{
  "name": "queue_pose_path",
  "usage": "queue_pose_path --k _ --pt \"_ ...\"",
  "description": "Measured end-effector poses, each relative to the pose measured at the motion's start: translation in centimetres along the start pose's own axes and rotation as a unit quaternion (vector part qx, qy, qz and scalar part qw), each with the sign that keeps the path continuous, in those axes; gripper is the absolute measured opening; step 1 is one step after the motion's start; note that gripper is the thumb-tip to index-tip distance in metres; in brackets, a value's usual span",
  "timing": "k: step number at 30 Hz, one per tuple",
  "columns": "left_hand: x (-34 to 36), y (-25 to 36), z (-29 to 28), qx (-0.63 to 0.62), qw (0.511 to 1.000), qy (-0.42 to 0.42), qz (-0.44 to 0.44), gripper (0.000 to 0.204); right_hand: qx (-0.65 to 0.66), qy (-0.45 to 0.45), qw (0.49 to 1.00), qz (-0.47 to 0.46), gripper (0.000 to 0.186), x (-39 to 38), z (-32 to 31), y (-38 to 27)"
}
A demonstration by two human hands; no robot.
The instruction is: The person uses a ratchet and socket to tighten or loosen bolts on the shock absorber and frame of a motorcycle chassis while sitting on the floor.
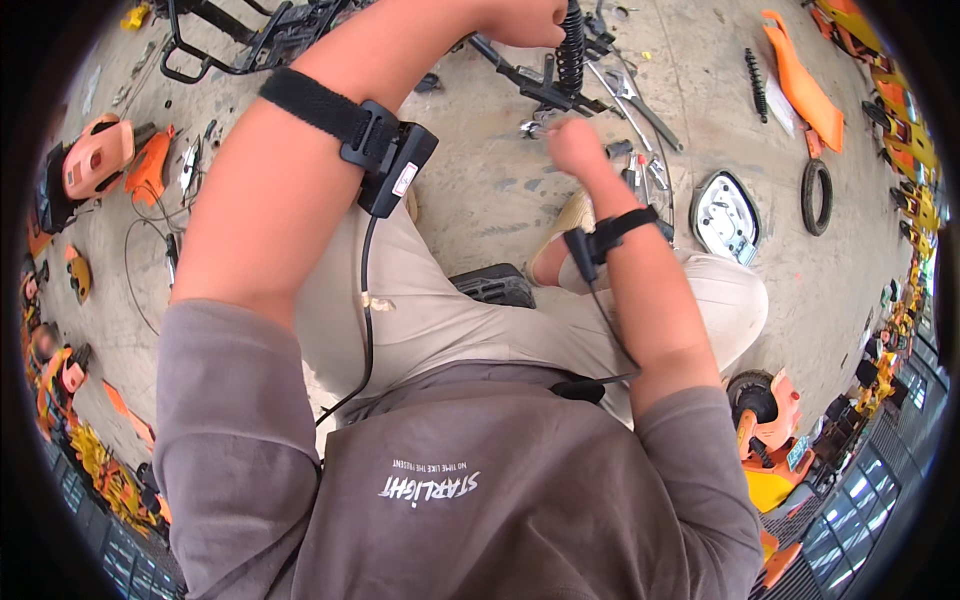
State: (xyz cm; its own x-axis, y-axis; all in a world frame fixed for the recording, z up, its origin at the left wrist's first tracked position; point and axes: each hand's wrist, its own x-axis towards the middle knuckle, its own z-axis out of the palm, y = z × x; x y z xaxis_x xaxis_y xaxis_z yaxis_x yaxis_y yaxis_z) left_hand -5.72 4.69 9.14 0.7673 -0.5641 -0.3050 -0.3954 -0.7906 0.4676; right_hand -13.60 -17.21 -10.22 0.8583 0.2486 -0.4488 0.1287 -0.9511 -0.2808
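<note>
Shirt (520, 540) foremost, black spring (571, 55) sits beside left grip (527, 22).

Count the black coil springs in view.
2: one spring by the left hand, a second spring on the floor left of the long orange panel. More may be hidden.

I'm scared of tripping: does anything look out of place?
Yes: at the upper right, a black coil spring, a long orange panel and a black tyre-like ring lie loose on the concrete floor. That looks odd because such parts are usually fitted onto something.
</note>
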Motion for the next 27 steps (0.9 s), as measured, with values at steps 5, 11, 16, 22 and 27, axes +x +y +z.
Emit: queue_pose_path --k 5,11,16,22,27 --pt "-0.4 0.1 1.6 0.072 0.997 0.024 -0.027 0.043 0.137 0.064 0.988 0.015 0.02 -6.7 3.9 -6.2" --pt "-2.0 0.2 3.4 0.069 0.996 -0.011 -0.058 0.044 0.121 -0.009 0.992 0.037 0.018 -10.2 9.1 -9.6" --pt "-3.5 -0.3 3.6 0.05 0.996 0.009 -0.078 0.043 0.075 0.002 0.997 -0.035 0.018 -12.5 9.1 -11.8" --pt "-5.0 0.6 3.1 0.035 0.995 0.043 -0.086 0.043 0.039 0.087 0.989 -0.112 0.013 -15.5 10.1 -13.7" --pt "-5.6 1.5 3.2 0.012 0.997 0.054 -0.057 0.041 0.024 0.126 0.98 -0.154 0.014 -16.5 10.3 -14.6"
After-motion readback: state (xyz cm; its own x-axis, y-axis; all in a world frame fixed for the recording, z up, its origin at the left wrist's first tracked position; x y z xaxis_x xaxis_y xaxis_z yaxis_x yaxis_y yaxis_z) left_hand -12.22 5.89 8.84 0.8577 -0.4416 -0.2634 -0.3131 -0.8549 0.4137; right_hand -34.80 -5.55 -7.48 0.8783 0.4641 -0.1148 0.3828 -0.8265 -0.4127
